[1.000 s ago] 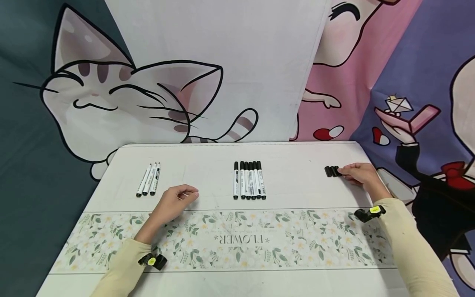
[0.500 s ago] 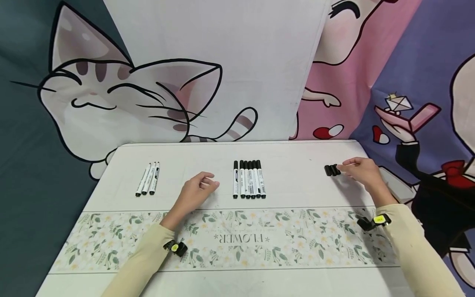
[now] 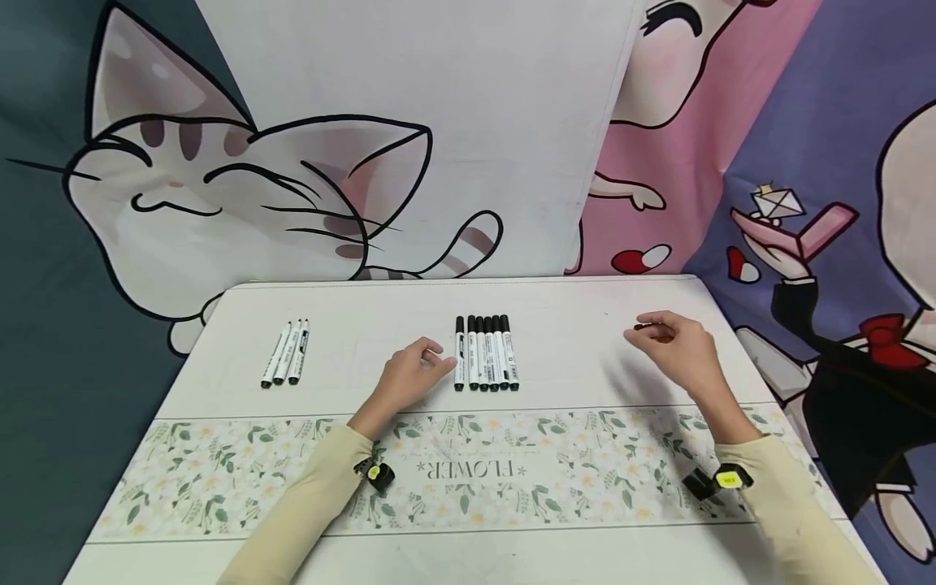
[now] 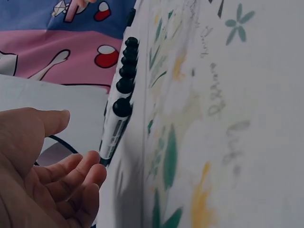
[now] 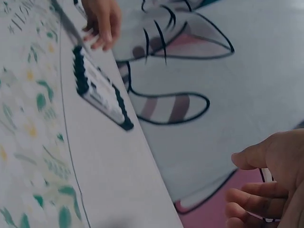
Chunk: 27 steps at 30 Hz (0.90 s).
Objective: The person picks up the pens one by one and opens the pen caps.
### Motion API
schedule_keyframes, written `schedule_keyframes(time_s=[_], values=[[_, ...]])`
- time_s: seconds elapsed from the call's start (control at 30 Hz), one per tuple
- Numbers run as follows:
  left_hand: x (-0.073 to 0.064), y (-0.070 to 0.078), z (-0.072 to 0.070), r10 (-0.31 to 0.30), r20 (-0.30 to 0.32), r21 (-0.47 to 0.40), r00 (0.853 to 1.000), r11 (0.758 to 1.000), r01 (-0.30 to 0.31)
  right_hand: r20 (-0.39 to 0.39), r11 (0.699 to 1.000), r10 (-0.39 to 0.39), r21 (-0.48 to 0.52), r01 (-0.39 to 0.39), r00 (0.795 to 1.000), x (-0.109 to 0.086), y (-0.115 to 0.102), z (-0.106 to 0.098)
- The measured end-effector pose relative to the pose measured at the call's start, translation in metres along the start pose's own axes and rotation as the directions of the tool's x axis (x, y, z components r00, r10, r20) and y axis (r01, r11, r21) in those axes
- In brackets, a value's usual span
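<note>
My left hand (image 3: 413, 374), fingers loosely bent and holding nothing, hovers at the left side of a row of several capped black-and-white markers (image 3: 493, 353). In the left wrist view its fingertips (image 4: 95, 159) come right up beside the nearest marker (image 4: 114, 130). On the right, my right hand (image 3: 676, 349) is raised over the table, thumb and fingers apart. The right wrist view shows a gap between thumb and fingers with nothing gripped. A small dark patch, part of the black marker caps (image 3: 643, 327), shows between its fingers; the rest is hidden behind the hand.
Three uncapped markers (image 3: 285, 353) lie side by side at the table's left. A floral strip with the word FLOWER (image 3: 471, 471) crosses the white table (image 3: 570, 349). Behind its far edge hangs a cartoon-printed cloth (image 3: 409, 203).
My left hand has moved right, up to the row of capped markers. The right hand, earlier with fingertips at the black caps, has lifted and shifted left, now covering them from view.
</note>
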<state>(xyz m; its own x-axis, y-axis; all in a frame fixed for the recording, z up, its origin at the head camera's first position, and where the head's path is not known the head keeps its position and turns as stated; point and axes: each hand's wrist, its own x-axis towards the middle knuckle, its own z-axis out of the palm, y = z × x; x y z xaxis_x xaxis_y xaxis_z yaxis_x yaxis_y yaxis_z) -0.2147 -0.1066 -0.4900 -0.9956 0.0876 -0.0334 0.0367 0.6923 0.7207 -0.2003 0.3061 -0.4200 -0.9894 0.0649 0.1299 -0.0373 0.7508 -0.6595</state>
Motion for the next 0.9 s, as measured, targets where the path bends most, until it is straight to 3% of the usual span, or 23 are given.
schedule_keyframes(time_s=[0.17,0.47,0.9], values=[[0.004,0.000,0.008,-0.011,0.023,0.013,1.000,1.000,0.011,-0.035,0.997,-0.075,0.008,0.076,0.997,-0.019,-0.019,0.014],[0.012,0.001,0.019,-0.023,0.035,0.042,0.999,0.999,0.021,-0.022,0.991,-0.126,0.052,0.127,0.992,-0.040,-0.037,0.034],[0.013,0.006,0.024,-0.005,0.011,0.130,1.000,0.992,0.004,0.040,0.985,-0.151,0.094,0.147,0.988,-0.048,-0.051,0.051]])
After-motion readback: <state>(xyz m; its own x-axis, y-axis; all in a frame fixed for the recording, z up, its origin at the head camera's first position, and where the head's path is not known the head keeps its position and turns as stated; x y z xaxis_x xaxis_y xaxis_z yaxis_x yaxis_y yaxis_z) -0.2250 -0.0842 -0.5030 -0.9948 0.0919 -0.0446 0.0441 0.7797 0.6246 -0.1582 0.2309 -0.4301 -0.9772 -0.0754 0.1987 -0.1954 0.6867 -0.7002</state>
